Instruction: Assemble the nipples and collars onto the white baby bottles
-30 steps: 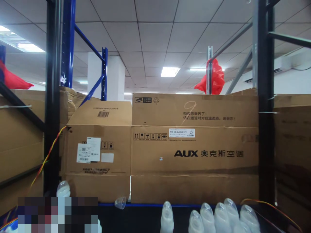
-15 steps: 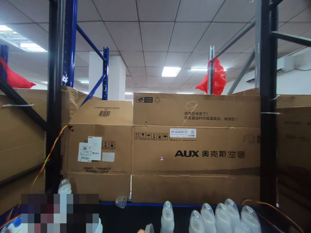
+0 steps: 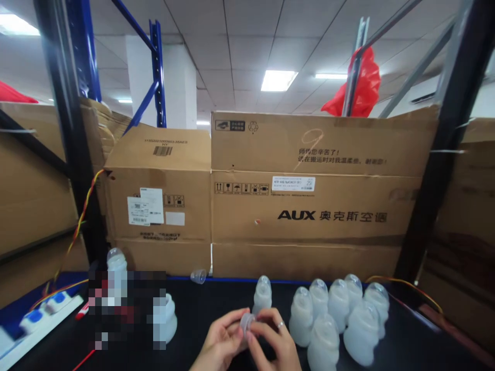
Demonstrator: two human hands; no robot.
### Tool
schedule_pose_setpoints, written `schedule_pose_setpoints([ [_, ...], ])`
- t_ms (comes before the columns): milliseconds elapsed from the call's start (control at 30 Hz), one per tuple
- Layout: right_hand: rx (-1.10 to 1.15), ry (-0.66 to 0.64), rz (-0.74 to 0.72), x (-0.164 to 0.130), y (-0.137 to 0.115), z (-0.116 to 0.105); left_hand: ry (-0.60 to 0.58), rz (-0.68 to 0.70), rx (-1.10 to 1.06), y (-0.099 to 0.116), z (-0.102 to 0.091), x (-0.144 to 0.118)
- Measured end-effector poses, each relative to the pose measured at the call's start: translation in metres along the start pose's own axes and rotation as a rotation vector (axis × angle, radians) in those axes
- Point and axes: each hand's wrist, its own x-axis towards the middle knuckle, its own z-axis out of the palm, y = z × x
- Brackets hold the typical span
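Both hands meet low in the middle of the head view, over the black tabletop (image 3: 193, 309). A small translucent plastic cap (image 3: 246, 323) sits between them. My left hand (image 3: 220, 340) pinches it from the left, and the fingertips of my right hand (image 3: 275, 341), which wears a ring, close on its right side. My fingers hide part of the cap. Just behind the hands stands a whitish bottle (image 3: 263, 293) with a clear domed top. Right of my right hand is a group of several similar bottles (image 3: 337, 306).
A clear cup-shaped cover (image 3: 198, 276) lies near the back edge. More bottles stand on the left, one at the back (image 3: 116, 260) and one nearer (image 3: 168, 319), partly behind a pixelated patch. A power strip (image 3: 46, 322) lies far left. Cardboard boxes (image 3: 247, 260) wall the back.
The view has tilted downward, so more tabletop and both hands now show. Earlier only a fingertip beside a translucent cap showed at the bottom edge; now both hands hold a cap.
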Motion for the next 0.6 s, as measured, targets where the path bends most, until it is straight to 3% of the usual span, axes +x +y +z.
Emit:
schedule_pose_setpoints([
  [167, 0.026, -0.039, -0.026, 0.002, -0.018, -0.009, -0.022, -0.029, -0.043, -0.001, 0.002, -0.003],
  [400, 0.145, -0.278, 0.142, 0.000, -0.025, -0.026, -0.095, 0.022, 0.071, 0.009, 0.007, -0.011],
  [600, 0.397, -0.300, 0.289, -0.010, -0.034, -0.016, -0.149, 0.102, 0.205, 0.021, -0.001, -0.006],
])
